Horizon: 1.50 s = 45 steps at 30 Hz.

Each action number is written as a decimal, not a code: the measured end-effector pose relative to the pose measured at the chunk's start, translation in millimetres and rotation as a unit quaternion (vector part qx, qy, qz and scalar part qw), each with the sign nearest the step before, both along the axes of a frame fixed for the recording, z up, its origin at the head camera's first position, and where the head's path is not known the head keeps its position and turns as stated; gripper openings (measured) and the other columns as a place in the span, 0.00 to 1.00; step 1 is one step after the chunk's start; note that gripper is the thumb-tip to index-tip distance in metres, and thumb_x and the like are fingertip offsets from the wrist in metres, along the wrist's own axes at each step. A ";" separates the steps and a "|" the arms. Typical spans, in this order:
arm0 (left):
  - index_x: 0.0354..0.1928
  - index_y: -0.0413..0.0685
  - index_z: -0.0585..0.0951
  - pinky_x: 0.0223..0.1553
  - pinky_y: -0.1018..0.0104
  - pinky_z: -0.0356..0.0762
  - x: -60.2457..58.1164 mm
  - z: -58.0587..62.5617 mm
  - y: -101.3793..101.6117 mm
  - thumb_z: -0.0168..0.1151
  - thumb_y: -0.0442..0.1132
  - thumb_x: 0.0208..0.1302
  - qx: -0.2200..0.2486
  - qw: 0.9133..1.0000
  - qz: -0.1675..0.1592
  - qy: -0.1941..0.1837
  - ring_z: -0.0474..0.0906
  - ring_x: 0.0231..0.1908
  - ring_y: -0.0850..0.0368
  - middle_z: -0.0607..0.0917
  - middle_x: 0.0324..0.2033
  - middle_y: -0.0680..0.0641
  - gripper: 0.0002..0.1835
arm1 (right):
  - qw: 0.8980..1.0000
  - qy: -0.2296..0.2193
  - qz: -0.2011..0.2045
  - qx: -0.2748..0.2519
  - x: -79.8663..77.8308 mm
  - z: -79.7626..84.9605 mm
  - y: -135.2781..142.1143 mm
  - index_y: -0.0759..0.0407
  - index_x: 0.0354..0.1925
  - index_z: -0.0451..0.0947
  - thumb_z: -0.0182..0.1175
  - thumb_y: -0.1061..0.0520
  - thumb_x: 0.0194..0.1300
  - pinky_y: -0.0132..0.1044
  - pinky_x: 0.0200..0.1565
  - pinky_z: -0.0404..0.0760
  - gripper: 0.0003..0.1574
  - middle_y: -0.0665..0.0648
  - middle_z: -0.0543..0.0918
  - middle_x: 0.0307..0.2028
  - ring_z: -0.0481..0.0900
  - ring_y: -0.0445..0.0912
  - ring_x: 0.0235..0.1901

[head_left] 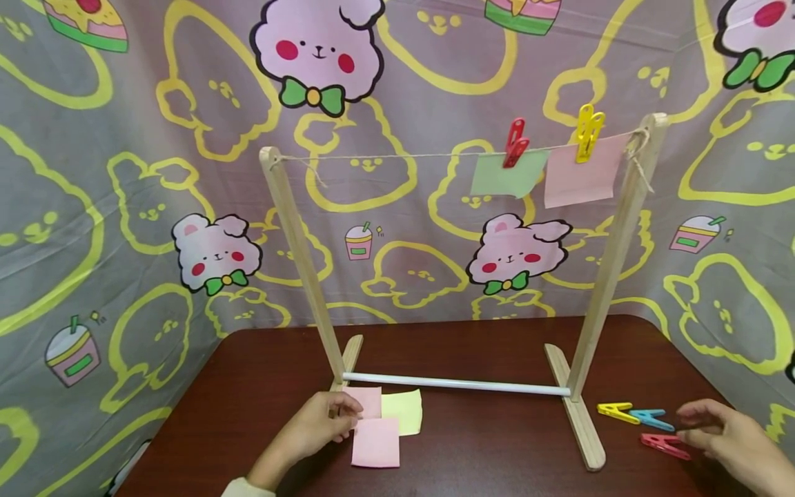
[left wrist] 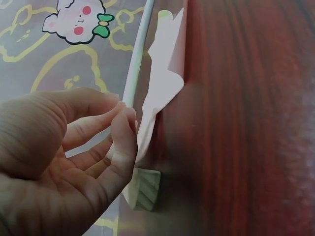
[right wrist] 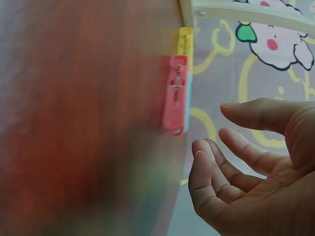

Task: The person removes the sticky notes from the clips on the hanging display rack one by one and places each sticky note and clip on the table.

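My left hand [head_left: 326,422], fingers bent and thumb near the index fingertip, hovers at the left edge of several paper squares; I see no paper between the fingertips [left wrist: 129,115]. Two pink squares [head_left: 376,443] and a yellow one [head_left: 404,413] overlap on the table. My right hand [head_left: 723,435] is beside a red clothespin [head_left: 664,446], its fingers loosely curved and apart, holding nothing. A yellow clothespin [head_left: 615,412] and a blue one [head_left: 652,419] lie just beyond. In the right wrist view the red clothespin [right wrist: 175,96] stands apart from the fingers.
A wooden frame [head_left: 611,276] carries a string [head_left: 397,157] between its posts. A red clothespin [head_left: 515,143] holds a green square [head_left: 506,176] there; a yellow clothespin [head_left: 586,134] holds a pink square [head_left: 584,179]. A white rod [head_left: 456,383] joins the feet. Patterned cloth [head_left: 422,241] hangs behind.
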<state>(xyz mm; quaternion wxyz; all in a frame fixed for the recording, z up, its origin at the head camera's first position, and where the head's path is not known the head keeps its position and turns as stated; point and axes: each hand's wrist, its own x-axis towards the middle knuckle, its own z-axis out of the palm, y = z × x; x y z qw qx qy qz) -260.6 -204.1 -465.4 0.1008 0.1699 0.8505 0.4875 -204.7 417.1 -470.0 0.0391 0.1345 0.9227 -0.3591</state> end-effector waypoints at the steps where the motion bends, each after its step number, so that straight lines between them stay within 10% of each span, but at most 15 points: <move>1: 0.45 0.34 0.85 0.25 0.69 0.81 -0.5 1.5 0.9 0.67 0.31 0.68 -0.004 1.000 0.003 0.002 0.81 0.26 0.58 0.85 0.30 0.44 0.08 | 1.000 0.005 0.000 0.001 0.3 3.0 -1.0 0.80 0.51 0.71 0.66 0.64 0.66 0.38 0.29 0.81 0.23 0.60 0.87 0.35 0.81 0.40 0.29; 12: 0.48 0.34 0.86 0.27 0.71 0.78 -10.3 31.5 14.9 0.67 0.31 0.68 -0.003 0.997 0.041 0.060 0.81 0.28 0.59 0.87 0.32 0.36 0.09 | 0.993 0.106 0.032 0.039 1.1 44.5 -21.1 0.75 0.56 0.74 0.65 0.56 0.73 0.33 0.30 0.81 0.25 0.70 0.86 0.46 0.75 0.23 0.30; 23: 0.46 0.51 0.87 0.41 0.67 0.82 -19.4 61.8 43.9 0.69 0.35 0.69 0.025 0.987 0.091 0.131 0.86 0.46 0.54 0.89 0.49 0.47 0.07 | 0.967 0.233 0.093 0.035 5.3 85.1 -45.7 0.66 0.48 0.79 0.69 0.62 0.68 0.22 0.31 0.76 0.13 0.26 0.81 0.34 0.78 0.22 0.33; 45: 0.57 0.46 0.84 0.57 0.51 0.84 -40.2 141.2 104.8 0.66 0.34 0.71 0.119 0.970 0.049 0.205 0.85 0.55 0.48 0.87 0.55 0.44 0.14 | 0.928 0.336 0.162 0.019 -0.8 165.9 -107.8 0.56 0.49 0.82 0.69 0.62 0.69 0.20 0.36 0.77 0.11 0.40 0.88 0.39 0.83 0.28 0.37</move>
